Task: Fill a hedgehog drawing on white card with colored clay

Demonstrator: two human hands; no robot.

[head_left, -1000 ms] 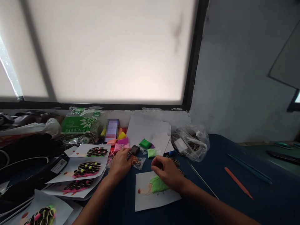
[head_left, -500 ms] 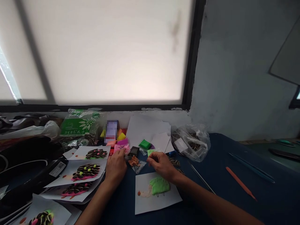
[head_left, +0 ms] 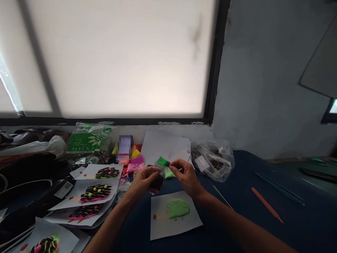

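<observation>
My left hand (head_left: 144,180) is closed, its fingers gripping a small dark packet (head_left: 158,182). Thumb and fingertips of my right hand (head_left: 185,175) are pinched together near a green clay packet (head_left: 162,161); anything between them is too small to make out. A light green clay packet (head_left: 169,173) lies between the hands. Below them, on a white paper card (head_left: 160,230), sits a flattened light green clay shape (head_left: 178,208) over a drawn animal with a brown dot at its nose and drawn legs.
Finished-looking cards (head_left: 105,195) with striped seeds on clay are stacked at left. A phone (head_left: 124,147) stands among colourful clay packets. Behind are white paper sheets (head_left: 160,142) and a plastic bag of seeds (head_left: 216,160). An orange tool (head_left: 267,205) and blue tweezers (head_left: 280,189) lie right.
My left hand has moved right from the pink packet and now grips the dark packet. My right hand has shifted slightly up and right. The brown clay bag is no longer visible.
</observation>
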